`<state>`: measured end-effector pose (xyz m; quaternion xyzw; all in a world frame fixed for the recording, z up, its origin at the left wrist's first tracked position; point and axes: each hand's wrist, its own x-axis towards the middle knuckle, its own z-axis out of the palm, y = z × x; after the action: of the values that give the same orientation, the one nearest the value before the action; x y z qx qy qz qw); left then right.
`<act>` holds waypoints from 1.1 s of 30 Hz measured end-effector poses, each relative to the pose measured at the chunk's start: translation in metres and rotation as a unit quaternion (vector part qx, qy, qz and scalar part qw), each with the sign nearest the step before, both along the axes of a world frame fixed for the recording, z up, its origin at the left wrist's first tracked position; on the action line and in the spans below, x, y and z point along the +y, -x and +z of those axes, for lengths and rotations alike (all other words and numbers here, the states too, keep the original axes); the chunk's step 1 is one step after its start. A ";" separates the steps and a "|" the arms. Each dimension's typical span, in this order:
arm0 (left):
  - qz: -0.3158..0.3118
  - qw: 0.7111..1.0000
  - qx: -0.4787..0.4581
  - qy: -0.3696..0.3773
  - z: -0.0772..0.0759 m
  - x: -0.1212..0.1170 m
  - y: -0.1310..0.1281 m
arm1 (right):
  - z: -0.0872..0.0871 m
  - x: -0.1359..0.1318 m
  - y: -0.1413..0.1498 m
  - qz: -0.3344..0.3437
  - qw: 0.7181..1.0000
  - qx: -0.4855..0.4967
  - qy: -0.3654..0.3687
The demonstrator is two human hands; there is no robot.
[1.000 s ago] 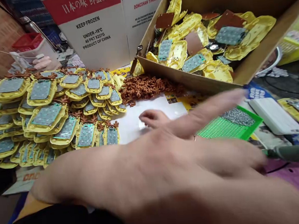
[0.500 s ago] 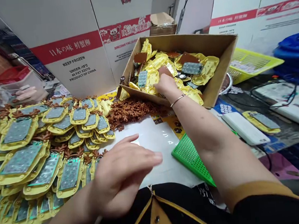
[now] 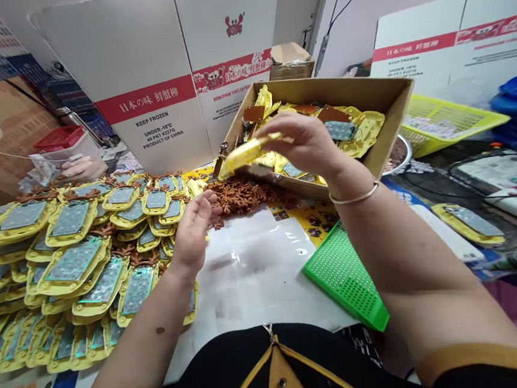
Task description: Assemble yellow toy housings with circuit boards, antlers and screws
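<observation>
My right hand (image 3: 306,141) grips a yellow plastic casing (image 3: 246,154) by its right end, above the near rim of a cardboard box (image 3: 383,147). The casing is blurred and seen nearly edge-on. More yellow casings (image 3: 368,130) lie in the box with brown panels and grey keypad boards. My left hand (image 3: 194,233) holds nothing, its fingers raised and slightly bent, at the left of a heap of small brown plastic parts (image 3: 240,197). To its left rise stacks of yellow casings with grey boards (image 3: 69,219) and brown parts on their upper ends.
A white sheet (image 3: 248,279) covers the table before me. A green perforated tray (image 3: 345,277) lies at its right. Further right are a yellow basket (image 3: 455,119), a metal bowl (image 3: 402,154), cables and a single yellow casing (image 3: 469,222). White cartons (image 3: 146,53) stand behind.
My right hand has come up out of the box with a yellow casing. My left hand has moved forward and up toward the brown parts. The view has shifted slightly.
</observation>
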<state>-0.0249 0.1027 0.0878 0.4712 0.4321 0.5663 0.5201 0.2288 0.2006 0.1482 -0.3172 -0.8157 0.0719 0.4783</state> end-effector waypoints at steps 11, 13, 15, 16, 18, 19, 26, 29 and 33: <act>-0.301 0.944 0.049 0.125 -0.013 -0.031 0.004 | -0.058 -0.094 0.048 0.241 0.967 -0.003 0.086; -0.287 0.952 0.021 0.102 -0.013 -0.040 0.009 | -0.078 -0.102 0.048 0.224 0.940 0.157 0.203; -0.269 0.960 -0.018 0.077 -0.010 -0.046 0.014 | -0.102 -0.109 0.052 0.172 0.872 0.308 0.340; -0.253 0.965 -0.035 0.065 -0.009 -0.048 0.016 | -0.115 -0.113 0.056 0.150 0.827 0.355 0.409; -0.208 0.975 -0.055 0.051 -0.007 -0.050 0.018 | -0.139 -0.122 0.066 0.144 0.731 0.388 0.543; -0.181 0.980 -0.059 0.050 -0.007 -0.050 0.018 | -0.148 -0.128 0.072 0.162 0.681 0.394 0.595; -0.068 0.993 -0.066 0.072 -0.010 -0.051 0.014 | -0.158 -0.158 0.084 0.282 0.546 0.424 0.665; -0.035 0.994 -0.090 0.054 -0.010 -0.050 0.014 | -0.156 -0.160 0.081 0.304 0.539 0.431 0.656; 0.006 0.996 -0.077 0.050 -0.011 -0.049 0.016 | -0.156 -0.161 0.083 0.281 0.573 0.450 0.624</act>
<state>-0.0405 0.0535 0.0764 0.3969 0.4210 0.5818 0.5716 0.1460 0.0398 -0.0080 -0.2186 -0.2964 0.8277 0.4234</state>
